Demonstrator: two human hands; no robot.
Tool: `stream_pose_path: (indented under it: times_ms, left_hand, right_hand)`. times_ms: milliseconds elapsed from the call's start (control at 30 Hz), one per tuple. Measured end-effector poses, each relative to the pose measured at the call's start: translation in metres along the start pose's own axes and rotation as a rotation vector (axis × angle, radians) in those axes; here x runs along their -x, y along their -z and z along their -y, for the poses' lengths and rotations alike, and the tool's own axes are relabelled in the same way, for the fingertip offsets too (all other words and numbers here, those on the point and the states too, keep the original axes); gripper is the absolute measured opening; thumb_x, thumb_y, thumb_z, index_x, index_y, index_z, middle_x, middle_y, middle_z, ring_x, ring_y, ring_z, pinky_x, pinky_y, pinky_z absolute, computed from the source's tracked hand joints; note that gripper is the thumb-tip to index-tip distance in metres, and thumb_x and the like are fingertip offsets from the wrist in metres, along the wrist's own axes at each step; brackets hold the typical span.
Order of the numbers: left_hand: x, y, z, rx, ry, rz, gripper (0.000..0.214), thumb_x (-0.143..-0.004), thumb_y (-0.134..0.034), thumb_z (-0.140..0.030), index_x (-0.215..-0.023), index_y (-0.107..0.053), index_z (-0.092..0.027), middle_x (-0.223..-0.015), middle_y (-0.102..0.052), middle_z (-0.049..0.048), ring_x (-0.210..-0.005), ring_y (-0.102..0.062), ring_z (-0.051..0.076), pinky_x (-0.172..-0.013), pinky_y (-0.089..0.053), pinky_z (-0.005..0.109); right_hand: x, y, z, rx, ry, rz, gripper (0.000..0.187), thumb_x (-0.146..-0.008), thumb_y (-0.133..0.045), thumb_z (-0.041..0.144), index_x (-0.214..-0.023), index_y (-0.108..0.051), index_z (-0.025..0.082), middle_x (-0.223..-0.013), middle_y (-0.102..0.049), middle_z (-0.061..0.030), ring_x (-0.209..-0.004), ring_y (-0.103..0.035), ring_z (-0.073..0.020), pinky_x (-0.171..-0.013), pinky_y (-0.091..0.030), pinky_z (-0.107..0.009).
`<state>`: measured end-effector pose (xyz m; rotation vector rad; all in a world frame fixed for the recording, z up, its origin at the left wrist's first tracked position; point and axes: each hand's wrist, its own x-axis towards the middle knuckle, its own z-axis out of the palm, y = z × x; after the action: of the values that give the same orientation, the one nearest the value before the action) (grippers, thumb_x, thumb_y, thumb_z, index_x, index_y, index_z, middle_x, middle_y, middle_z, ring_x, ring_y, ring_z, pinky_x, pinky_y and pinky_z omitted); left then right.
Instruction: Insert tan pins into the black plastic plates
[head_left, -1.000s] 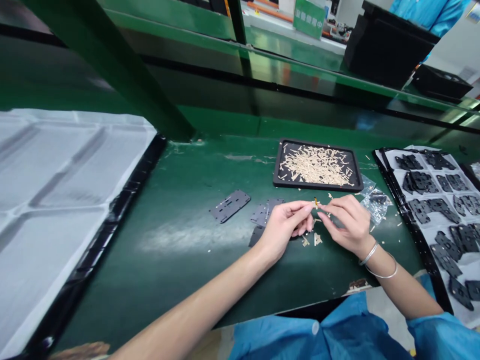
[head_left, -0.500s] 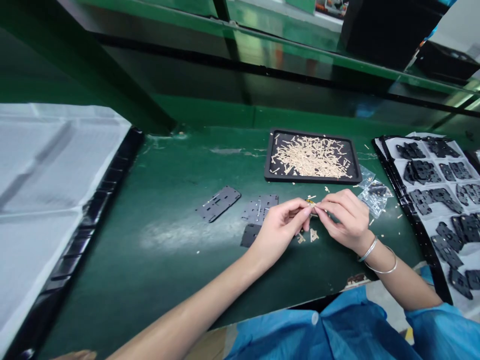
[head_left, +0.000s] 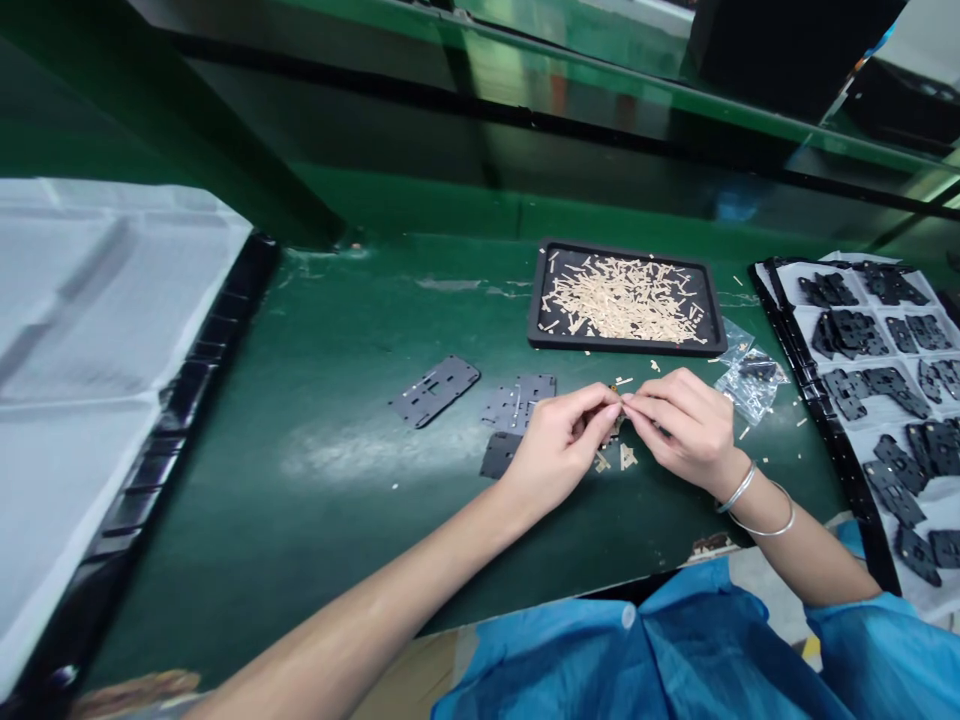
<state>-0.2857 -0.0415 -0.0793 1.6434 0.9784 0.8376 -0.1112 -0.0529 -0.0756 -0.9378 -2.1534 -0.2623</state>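
My left hand (head_left: 564,437) and my right hand (head_left: 681,425) meet fingertip to fingertip above the green table (head_left: 337,540). Both are closed in a pinch around something small; the fingers cover most of it, so its kind cannot be made out. Just beneath the fingers lie small beige pieces (head_left: 627,457). To the left of my left hand are flat dark plates with cut-outs: one plate (head_left: 436,391) lies apart, another plate (head_left: 534,395) lies close to the hand, and a third plate (head_left: 499,454) is partly hidden by it.
Behind my hands stands a black tray (head_left: 535,300) heaped with beige slivers (head_left: 622,300). Clear plastic bags (head_left: 752,385) lie to its right. A white-lined tray (head_left: 855,415) of black parts is at the right; another white-lined tray (head_left: 82,340) is at the left. A green post (head_left: 247,160) rises behind.
The view has tilted slightly, so the table sits a little higher in the picture. My fingertips have drawn closer together over the small thing; the plates and tray lie as before.
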Motion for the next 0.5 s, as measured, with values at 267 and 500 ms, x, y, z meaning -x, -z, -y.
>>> stream_pose_path:
  times_ms: [267,500]
  left_hand:
    - [-0.002,-0.001,0.002,-0.092,-0.023,-0.009,0.021,-0.086,-0.047,-0.025,-0.069,-0.056,-0.016,-0.056,-0.047,-0.0032,-0.053,-0.039,0.01,-0.054,-0.032,0.023]
    - [-0.005,0.003,0.0,0.276,0.133,0.138,0.025,-0.082,-0.054,-0.036,-0.067,-0.055,-0.016,-0.053,-0.05,-0.0026,-0.048,-0.038,0.008,-0.049,-0.029,0.023]
  right_hand:
    - [-0.002,-0.004,0.003,0.071,0.001,0.041,0.01,-0.084,-0.062,0.01,-0.075,-0.064,0.016,-0.071,-0.07,-0.0046,-0.064,-0.059,-0.0147,-0.057,-0.05,-0.027]
    - [-0.006,0.007,-0.028,0.091,-0.211,-0.186,0.012,-0.084,-0.06,0.01,-0.08,-0.064,0.02,-0.068,-0.068,-0.0007,-0.06,-0.059,-0.0127,-0.057,-0.05,-0.027]
